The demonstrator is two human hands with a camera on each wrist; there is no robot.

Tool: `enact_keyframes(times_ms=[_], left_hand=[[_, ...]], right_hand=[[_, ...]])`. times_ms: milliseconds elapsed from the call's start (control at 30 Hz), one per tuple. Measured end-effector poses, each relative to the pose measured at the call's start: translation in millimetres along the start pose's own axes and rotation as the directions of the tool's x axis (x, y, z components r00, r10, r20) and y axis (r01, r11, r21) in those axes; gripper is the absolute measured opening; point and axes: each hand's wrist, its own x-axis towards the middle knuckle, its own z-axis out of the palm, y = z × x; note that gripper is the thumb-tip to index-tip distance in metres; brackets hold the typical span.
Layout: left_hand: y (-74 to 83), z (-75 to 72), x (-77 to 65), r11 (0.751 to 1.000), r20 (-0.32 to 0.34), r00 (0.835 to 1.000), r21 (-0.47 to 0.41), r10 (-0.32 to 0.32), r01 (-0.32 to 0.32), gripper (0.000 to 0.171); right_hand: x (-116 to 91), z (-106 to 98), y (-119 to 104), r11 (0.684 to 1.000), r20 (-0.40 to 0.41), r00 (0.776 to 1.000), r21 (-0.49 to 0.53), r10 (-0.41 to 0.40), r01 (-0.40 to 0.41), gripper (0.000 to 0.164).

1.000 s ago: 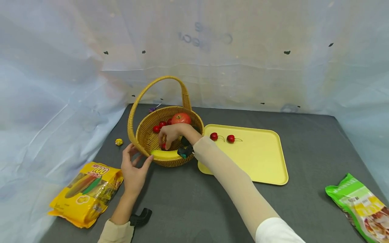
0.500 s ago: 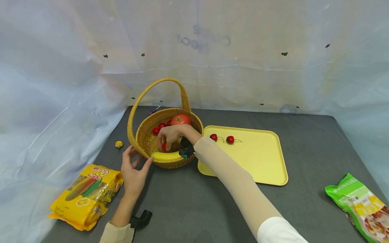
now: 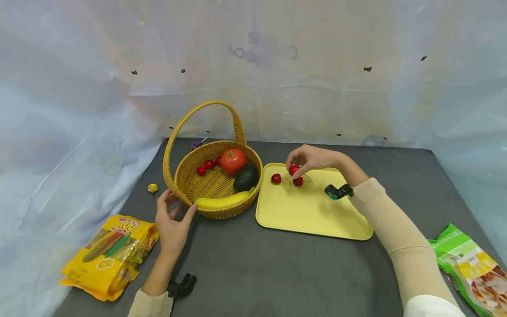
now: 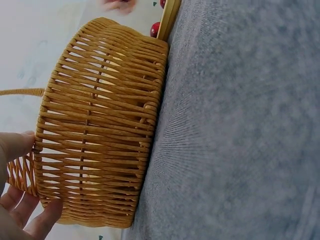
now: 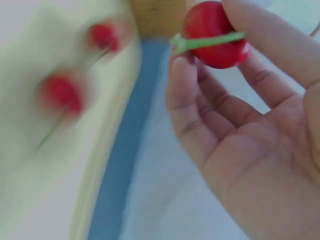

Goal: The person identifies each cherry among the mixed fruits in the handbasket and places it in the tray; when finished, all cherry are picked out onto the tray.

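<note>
My left hand (image 3: 171,226) grips the near-left rim of the wicker basket (image 3: 180,176), thumb and fingers about the rim at the foot of its handle. In the left wrist view, fingers lie against the woven side (image 4: 95,125). My right hand (image 3: 314,159) pinches a red cherry (image 5: 212,35) with a green stem, held above the yellow tray (image 3: 309,215). Two more cherries lie on the tray, one at the left (image 3: 276,178) and one just below the hand (image 3: 298,181). Inside the basket are a banana (image 3: 222,202), an avocado (image 3: 246,178), a red pomegranate-like fruit (image 3: 233,161) and several cherries (image 3: 201,170).
A yellow snack bag (image 3: 111,257) lies at the left of the grey table (image 3: 245,273). A green bag (image 3: 471,268) is at the right edge. One small yellow wrapped piece (image 3: 152,188) sits left of the basket, and a purple-headed stick (image 3: 196,145) behind it.
The right hand has come out of the basket and moved right over the tray, carrying a cherry from inside. The left hand has stayed at the basket rim.
</note>
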Motion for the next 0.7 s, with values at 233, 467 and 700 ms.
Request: enact_keyframes(times_ms=[233,467,700], left_hand=[[0.1,-0.5,-3.9,1.000,-0.020,0.999,0.003,-0.028,0.028,0.071],[-1.8,-0.5,-2.6,1.000,-0.017,0.999,0.004,-0.028,0.028,0.073],[-3.3,0.3,-0.8,1.000,0.004,1.000,0.002,-0.003,0.003,0.071]], right_hand=[[-60.0,1.3,55.3,0.989,-0.132,0.982,-0.044,0.134,-0.141,0.034],[-66.1,7.9,66.7,0.991,-0.163,0.980,-0.055,0.111,-0.121,0.034],[-64.2,10.2,66.4,0.990,-0.172,0.979,-0.069,0.109,-0.123,0.034]])
